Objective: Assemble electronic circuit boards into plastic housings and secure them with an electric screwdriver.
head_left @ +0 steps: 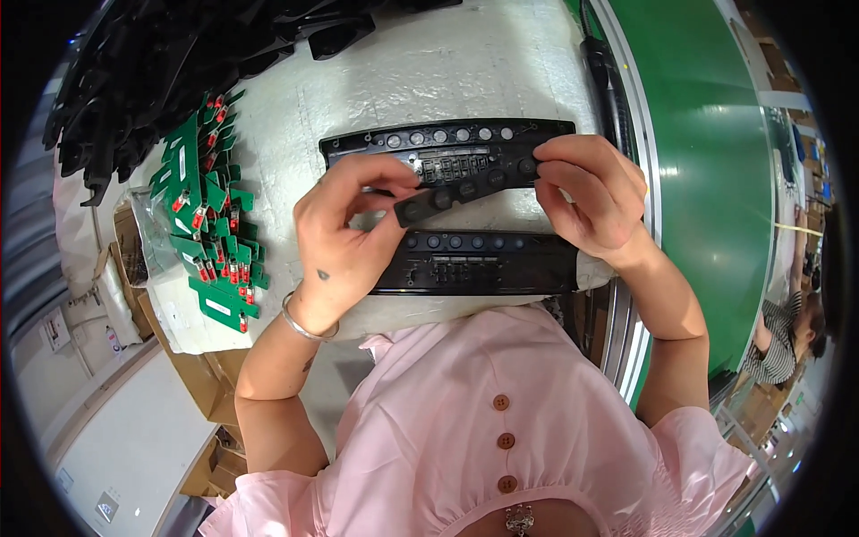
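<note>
The left hand [344, 234] and right hand [601, 197] pinched opposite ends of a black button strip [469, 189], which partly hid the far panel [452, 137]. On the strip's near side lay the near panel [501, 273]; left of it, piled green circuit boards [213, 192]; beyond it leftward, heaped black parts [206, 49].

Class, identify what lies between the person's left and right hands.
In the head view, a black button strip, held by the left hand and the right hand.
</note>
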`<state>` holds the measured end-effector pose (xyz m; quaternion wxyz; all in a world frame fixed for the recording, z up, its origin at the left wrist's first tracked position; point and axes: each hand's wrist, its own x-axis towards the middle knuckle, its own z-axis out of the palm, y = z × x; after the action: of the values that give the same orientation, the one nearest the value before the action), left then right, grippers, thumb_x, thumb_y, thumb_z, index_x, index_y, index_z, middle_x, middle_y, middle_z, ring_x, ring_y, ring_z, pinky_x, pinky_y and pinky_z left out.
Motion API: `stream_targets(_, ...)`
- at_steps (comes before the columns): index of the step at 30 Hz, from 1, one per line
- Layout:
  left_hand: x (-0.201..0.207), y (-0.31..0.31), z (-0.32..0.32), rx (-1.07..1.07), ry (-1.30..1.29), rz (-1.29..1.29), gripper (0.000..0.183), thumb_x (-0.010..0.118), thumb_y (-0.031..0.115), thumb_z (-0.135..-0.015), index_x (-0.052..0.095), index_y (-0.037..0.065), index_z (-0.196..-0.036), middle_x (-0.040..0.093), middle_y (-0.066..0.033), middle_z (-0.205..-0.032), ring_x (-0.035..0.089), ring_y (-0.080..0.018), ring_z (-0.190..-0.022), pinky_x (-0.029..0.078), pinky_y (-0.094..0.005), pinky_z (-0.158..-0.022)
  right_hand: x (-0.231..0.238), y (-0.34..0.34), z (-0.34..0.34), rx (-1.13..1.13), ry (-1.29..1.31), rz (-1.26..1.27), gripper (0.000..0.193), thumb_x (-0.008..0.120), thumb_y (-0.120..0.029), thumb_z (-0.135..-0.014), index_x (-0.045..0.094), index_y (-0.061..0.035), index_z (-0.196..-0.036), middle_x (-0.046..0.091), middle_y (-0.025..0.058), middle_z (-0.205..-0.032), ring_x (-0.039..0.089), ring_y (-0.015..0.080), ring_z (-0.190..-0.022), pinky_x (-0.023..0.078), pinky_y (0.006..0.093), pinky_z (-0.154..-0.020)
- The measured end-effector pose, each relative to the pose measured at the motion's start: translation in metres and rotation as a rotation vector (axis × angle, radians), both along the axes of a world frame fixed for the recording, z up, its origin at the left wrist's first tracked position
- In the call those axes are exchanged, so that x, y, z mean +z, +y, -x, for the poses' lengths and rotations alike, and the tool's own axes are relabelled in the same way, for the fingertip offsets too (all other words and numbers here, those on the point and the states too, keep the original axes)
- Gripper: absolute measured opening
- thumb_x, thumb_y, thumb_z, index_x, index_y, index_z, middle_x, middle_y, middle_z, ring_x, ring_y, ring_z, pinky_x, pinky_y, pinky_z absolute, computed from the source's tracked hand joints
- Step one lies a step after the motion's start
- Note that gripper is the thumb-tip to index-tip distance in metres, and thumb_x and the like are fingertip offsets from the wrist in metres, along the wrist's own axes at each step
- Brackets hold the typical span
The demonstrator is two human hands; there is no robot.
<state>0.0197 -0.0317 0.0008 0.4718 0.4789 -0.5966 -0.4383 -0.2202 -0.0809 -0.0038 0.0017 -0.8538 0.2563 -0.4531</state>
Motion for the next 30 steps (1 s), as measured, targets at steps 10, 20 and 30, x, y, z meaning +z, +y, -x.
stream_targets(10, -0.009, 0.002, -0.02, -0.099, 0.387, -0.543, 0.017, 0.053, -0.006, -0.086, 0.06, -0.003, -0.102, 0.063, -0.0098, -0.1, 0.064, -0.0159, -0.086, 0.052, -0.0241, -0.078, 0.006, 0.011, -0.009, -0.001, 0.009, -0.554, 0.019, 0.063, 0.007, -0.065, 0.058, -0.0011, -0.082, 0.059, 0.0074, -0.08, 0.058, 0.0191, -0.058, 0.048, 0.0277, -0.05)
stream_targets(20, -0.014, -0.035, -0.013, 0.068, 0.008, -0.138, 0.013, 0.065, -0.004, -0.077, 0.065, -0.004, -0.09, 0.063, -0.0075, -0.091, 0.062, -0.0114, -0.076, 0.051, -0.0221, -0.069, 0.007, -0.005, -0.019, -0.102, 0.026, -0.861, 0.013, 0.063, -0.002, -0.081, 0.063, 0.0021, -0.094, 0.06, 0.0084, -0.07, 0.053, 0.0112, -0.056, 0.044, 0.0224, -0.053)
stream_targets(30, -0.014, -0.041, -0.008, 0.051, -0.77, 0.299, 0.011, 0.069, 0.007, -0.071, 0.066, 0.005, -0.081, 0.063, -0.006, -0.095, 0.056, -0.027, -0.092, 0.046, -0.0342, -0.074, -0.004, -0.011, -0.014, -0.218, 0.151, -0.847, 0.015, 0.065, -0.008, -0.079, 0.062, -0.002, -0.092, 0.05, 0.0052, -0.056, 0.047, 0.0135, -0.047, 0.039, 0.0268, -0.046)
